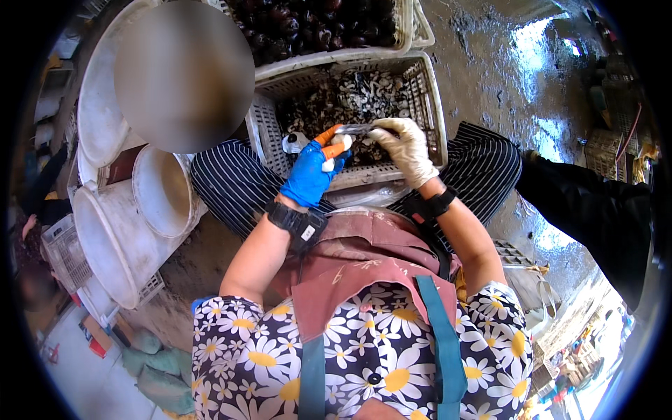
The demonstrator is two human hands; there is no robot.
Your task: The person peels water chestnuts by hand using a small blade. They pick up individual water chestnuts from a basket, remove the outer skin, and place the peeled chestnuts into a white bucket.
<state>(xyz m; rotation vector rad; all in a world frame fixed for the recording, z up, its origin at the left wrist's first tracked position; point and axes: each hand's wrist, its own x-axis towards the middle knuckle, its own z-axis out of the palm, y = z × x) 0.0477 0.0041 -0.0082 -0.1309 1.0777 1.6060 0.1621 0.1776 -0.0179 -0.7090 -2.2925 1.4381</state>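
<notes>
A slim grey piece (355, 129) is held above the middle of the near basket (439, 133), between the two gloved hands. Its right end is pinched between the thumb and forefinger of the right hand (404, 150), which is covered by a whitish glove and is poised inside the right edge of the basket. The left hand (310, 175), in a blue glove with orange and white coverings on the fingers (329, 134), is partly closed above the front edge; its fingertips are brought to the left end, but whether that end is gripped cannot be told. Dark and whitish pieces (371, 87) are spread over the basket's bottom, with the paler ones heaped toward the far edge. By the left edge, a white object (294, 143) is seen beside the left hand. Behind the far edge, a second basket (404, 28) is filled with dark, glossy items (315, 28).
</notes>
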